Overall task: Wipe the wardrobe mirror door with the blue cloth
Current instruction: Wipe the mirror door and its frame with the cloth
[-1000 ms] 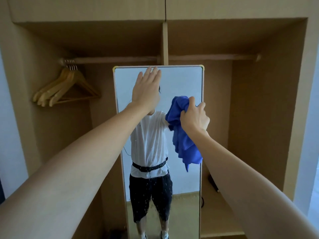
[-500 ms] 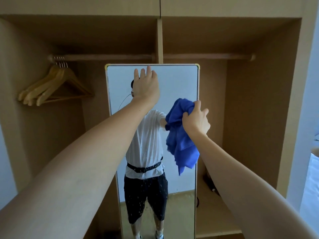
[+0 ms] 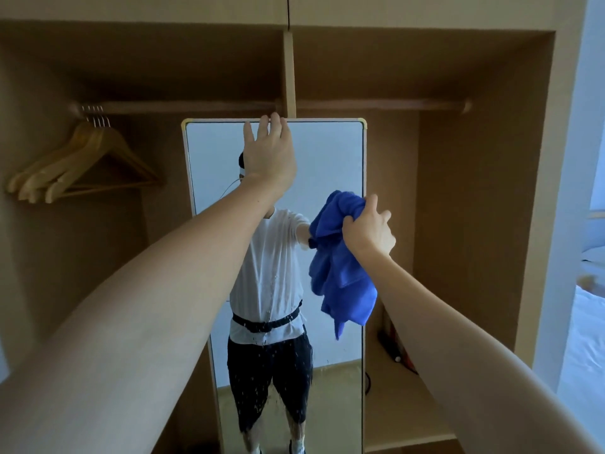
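A person's left hand (image 3: pixel 270 155), fingers straight, steadies the mirror door (image 3: pixel 327 158) near its top edge while the right hand (image 3: pixel 368 229) grips the bunched blue cloth (image 3: pixel 340 267) against its right side, likely poised to wipe across the droplet-speckled glass.

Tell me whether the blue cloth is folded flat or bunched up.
Bunched up: the right hand grips the blue cloth in a crumpled wad, loose folds hanging below against the mirror.

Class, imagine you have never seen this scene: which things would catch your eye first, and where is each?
The bright blue cloth, bunched in the right hand at the mirror's right edge, stands out most. The tall mirror in the middle shows splashes low on its glass, with the left hand at its top edge. Wooden hangers hang at upper left.
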A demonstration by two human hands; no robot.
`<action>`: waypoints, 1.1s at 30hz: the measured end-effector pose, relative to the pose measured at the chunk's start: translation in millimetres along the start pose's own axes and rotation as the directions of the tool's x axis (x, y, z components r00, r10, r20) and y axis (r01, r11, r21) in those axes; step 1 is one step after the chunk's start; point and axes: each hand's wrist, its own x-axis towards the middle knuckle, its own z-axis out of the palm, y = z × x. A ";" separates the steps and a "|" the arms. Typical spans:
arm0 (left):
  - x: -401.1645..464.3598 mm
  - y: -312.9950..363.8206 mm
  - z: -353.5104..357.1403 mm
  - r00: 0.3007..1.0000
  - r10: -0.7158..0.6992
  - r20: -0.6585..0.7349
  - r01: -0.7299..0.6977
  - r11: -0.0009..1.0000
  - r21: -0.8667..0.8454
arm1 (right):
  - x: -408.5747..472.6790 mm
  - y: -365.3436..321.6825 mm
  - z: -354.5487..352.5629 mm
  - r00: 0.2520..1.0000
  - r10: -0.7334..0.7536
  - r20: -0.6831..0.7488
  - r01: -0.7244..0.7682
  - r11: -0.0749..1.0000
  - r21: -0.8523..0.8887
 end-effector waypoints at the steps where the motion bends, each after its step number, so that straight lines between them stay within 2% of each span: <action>1: 0.1 0.0 -0.5 1.000 -0.005 0.001 0.005 1.000 0.002 | 7.1 -3.4 -4.9 0.999 -0.015 -0.051 0.016 1.000 0.009; 3: 1.0 -0.6 -1.2 1.000 -0.004 -0.008 0.004 1.000 0.004 | 22.3 -10.6 -13.8 0.991 -0.038 -0.126 0.041 0.999 0.015; 9: 1.0 -0.3 0.4 1.000 -0.014 -0.005 0.014 1.000 -0.002 | 10.0 5.2 12.4 0.983 -0.075 -0.168 0.065 0.996 -0.061; 13: -0.9 1.6 -3.8 0.999 -0.023 0.030 0.023 1.000 -0.001 | -23.8 31.3 31.7 0.993 -0.063 -0.098 0.054 0.994 -0.091; 18: -2.9 3.5 -4.6 0.996 -0.036 0.076 0.035 0.999 0.019 | -6.7 17.3 9.2 0.995 -0.065 -0.078 0.061 0.997 -0.050; 25: -4.2 1.9 1.5 0.997 -0.027 0.072 0.023 0.998 0.059 | -13.4 18.8 23.8 0.994 -0.072 -0.079 0.065 0.994 -0.086; 29: -2.4 1.2 -5.0 0.997 -0.011 0.073 0.008 0.999 0.045 | -33.6 38.3 36.8 0.999 -0.046 -0.010 0.045 0.995 -0.086; 33: -2.9 0.4 -8.7 0.997 -0.008 0.078 0.007 1.000 0.011 | -24.0 30.6 19.3 0.998 -0.042 0.037 0.044 0.998 -0.048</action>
